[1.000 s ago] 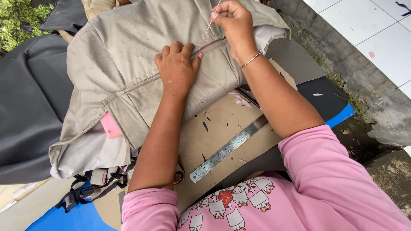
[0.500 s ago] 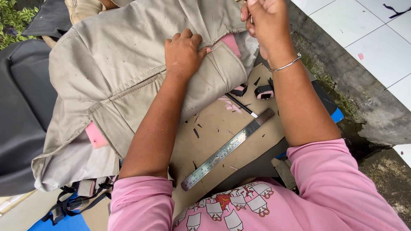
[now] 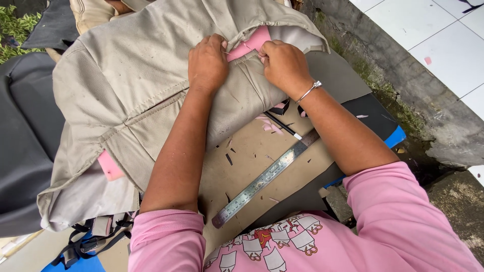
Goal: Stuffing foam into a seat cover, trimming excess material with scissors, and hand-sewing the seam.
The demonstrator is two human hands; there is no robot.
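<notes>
A beige fabric seat cover [image 3: 136, 85] lies over the work surface, with pink foam [image 3: 249, 44] showing through an opened seam near its top. My left hand [image 3: 207, 63] presses down on the cover just left of that pink strip. My right hand [image 3: 283, 65], a bracelet on its wrist, pinches at the seam on the right side of the foam; a thin thread or needle seems to run between the fingers, too small to tell. Both hands sit close together on the seam.
A steel ruler [image 3: 264, 177] lies diagonally on brown cardboard [image 3: 242, 166] with a black pen [image 3: 282, 126] beside it. Black material [image 3: 25, 146] is on the left, straps [image 3: 80, 242] at bottom left, a mossy concrete edge [image 3: 403, 111] and white tiles [image 3: 433, 40] on the right.
My right hand came down from above the cover onto the seam beside my left hand. The view shifted closer, and the pink foam now shows between both hands.
</notes>
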